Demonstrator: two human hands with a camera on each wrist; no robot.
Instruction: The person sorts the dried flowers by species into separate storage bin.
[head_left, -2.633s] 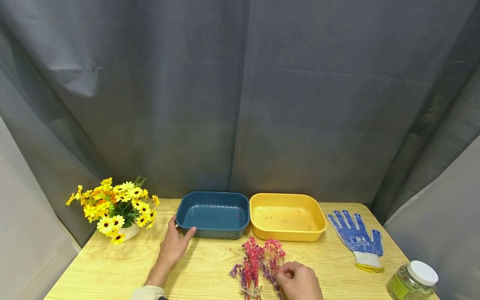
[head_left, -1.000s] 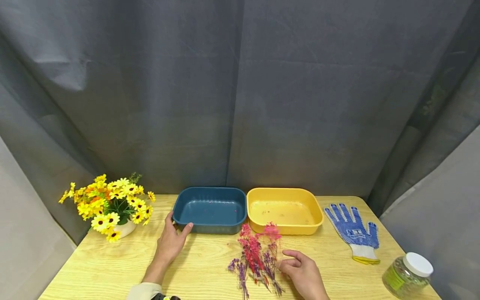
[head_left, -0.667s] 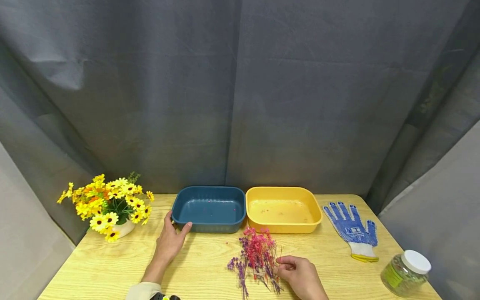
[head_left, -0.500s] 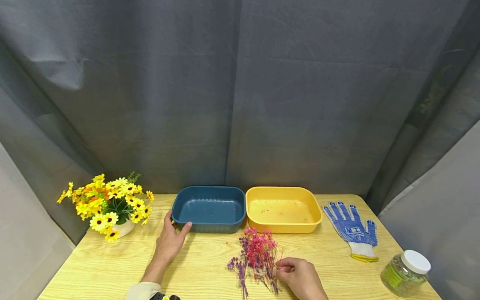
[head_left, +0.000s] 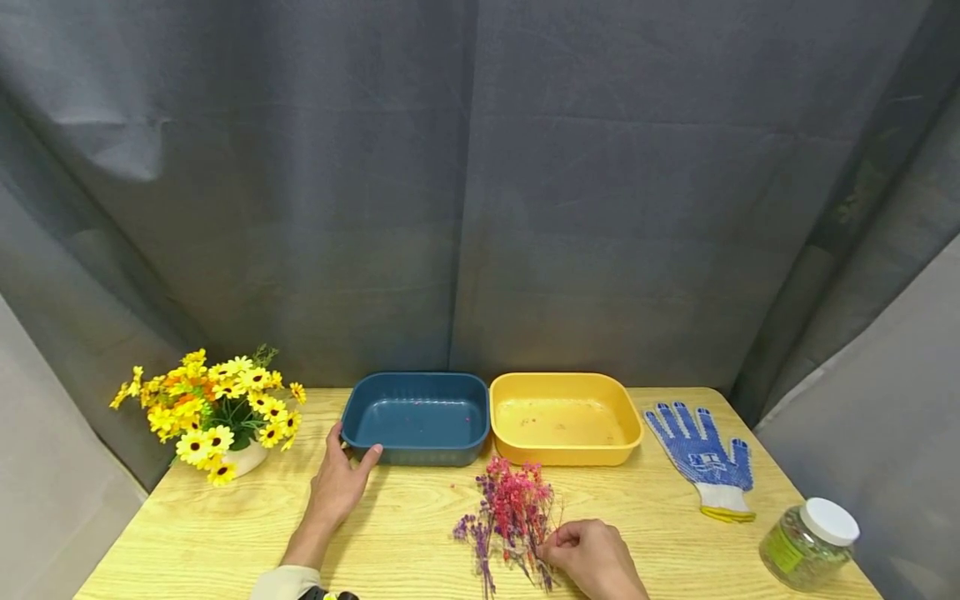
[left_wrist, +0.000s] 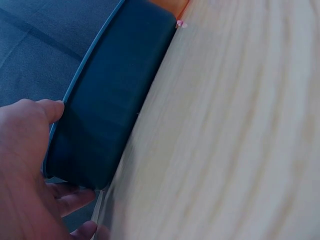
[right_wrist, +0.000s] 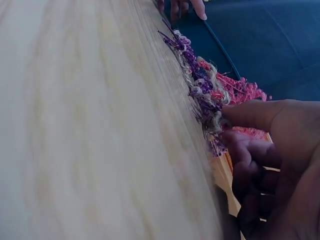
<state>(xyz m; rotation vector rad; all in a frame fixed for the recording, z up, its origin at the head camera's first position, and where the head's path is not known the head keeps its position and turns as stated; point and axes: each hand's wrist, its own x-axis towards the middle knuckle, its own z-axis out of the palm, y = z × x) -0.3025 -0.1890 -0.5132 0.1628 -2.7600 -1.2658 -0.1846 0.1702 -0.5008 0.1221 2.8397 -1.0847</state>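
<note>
Bunches of pink and purple dried flowers (head_left: 517, 500) lie on the table in front of the two bins, heads toward the back. My right hand (head_left: 594, 557) pinches at their stems from the right, thumb and index finger (right_wrist: 252, 114) right at the twine-tied part; the other fingers are curled below. At the left, my left hand (head_left: 341, 486) grips the near left corner of a dark blue bin (head_left: 431, 457), thumb on the front rim, fingers round the end wall. A few pink specks lie inside this bin.
A yellow bin (head_left: 570, 457) with small bits in it stands against the blue one. Yellow artificial flowers (head_left: 217, 408) in a white pot are at the left. A blue dotted glove (head_left: 705, 462) and a white-lidded jar (head_left: 810, 546) lie at the right. Grey curtain (head_left: 465, 208) hangs behind.
The right hand was apart from the stems a second ago, then came in leftward and closed finger and thumb at them. The flower bunches have shifted closer together. The left hand stays on the blue bin.
</note>
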